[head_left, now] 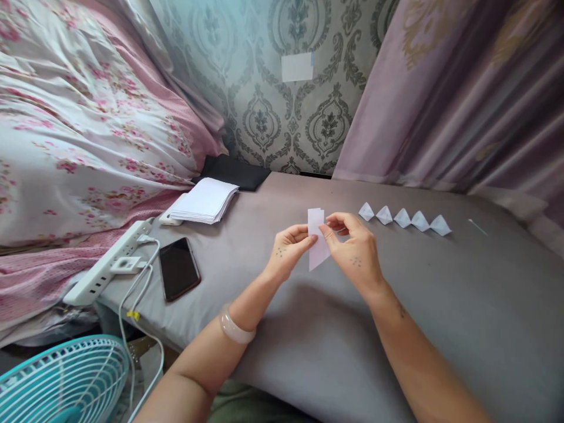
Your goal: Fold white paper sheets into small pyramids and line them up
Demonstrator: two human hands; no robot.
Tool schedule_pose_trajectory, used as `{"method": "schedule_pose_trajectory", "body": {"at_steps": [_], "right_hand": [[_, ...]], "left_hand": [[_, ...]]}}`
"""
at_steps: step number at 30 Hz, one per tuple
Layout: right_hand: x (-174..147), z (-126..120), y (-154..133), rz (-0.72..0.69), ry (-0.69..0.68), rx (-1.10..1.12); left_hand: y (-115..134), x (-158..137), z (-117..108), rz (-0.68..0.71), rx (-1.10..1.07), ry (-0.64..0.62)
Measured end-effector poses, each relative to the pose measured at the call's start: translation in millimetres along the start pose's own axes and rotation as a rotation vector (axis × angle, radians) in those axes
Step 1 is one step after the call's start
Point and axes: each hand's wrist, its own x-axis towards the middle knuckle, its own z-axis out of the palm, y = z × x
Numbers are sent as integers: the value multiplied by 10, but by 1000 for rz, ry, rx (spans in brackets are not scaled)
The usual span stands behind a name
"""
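Left grip (284,252), right grip (356,252) — both pinching paper (314,220).

Floral fabric (79,117), curtain (423,111) and wallpaper (261,120) show a home, perhaps a bedroom.

I counted two hands (288,251), one held paper (317,252), five folded papers (402,218), one paper stack (206,198), one phone (179,269), one fan (66,382).

1. Lying face up on gray cloth (440,305): smartphone (179,269), screen dark.
2. Just left of it: white power strip (104,266), with charger (126,265) plugged in.
3. At lower left: turquoise fan (73,379) with white grille.
4. At the back: black case (240,172), damask wallpaper (293,124).
5. Hanging at right: mauve curtain (432,100); draped at left: floral fabric (88,123).
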Motion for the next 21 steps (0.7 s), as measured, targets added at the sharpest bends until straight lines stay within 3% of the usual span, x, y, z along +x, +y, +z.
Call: {"method": "schedule_pose_trajectory", "body": {"at_steps": [13, 21], "right_hand": [[-68, 119, 3, -127, -40, -61], [-94, 153, 20, -80, -87, 16]], "left_hand": [[-30, -6, -2, 4, 14, 51], [-79, 50, -36, 69, -65, 148]]}}
